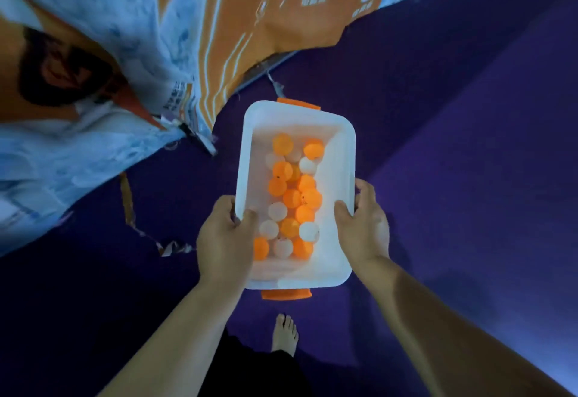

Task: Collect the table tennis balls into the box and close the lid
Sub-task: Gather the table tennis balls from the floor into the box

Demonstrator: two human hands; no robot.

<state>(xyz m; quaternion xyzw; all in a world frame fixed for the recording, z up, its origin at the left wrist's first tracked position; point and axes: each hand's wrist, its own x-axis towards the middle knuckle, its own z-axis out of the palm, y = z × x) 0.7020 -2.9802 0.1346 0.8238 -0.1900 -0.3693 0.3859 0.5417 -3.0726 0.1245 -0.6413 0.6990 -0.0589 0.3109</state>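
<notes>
So the left hand is wrapped around the left long rim of the box, thumb hooked over the edge to the inside, fingers curled underneath where they can't be seen. The right hand is doing the mirror job on the right long rim, thumb on top of the lip, fingertips showing round the outer side. Both are clamped on the box and nothing else is held.

Between the two hands the box is carried off the floor, open side up, more or less level as far as can be told. Its long axis runs straight away from the body, near end close to the wrists, far end pointing ahead. An orange latch is seen at the near short end and another orange clip at the far one.

Inside, a decent pile of table tennis balls is sat in there, orange and white mixed, mostly down the middle.

Below the forearms a bare foot is planted on the purple floor. Out past the left hand a blue and orange banner is spread about.

Step-wise, collecting looks mostly done; no loose balls can be spotted. No lid is in view, so it'd have to be found next, the box set down, the lid lined up with that long axis and the clips snapped.
</notes>
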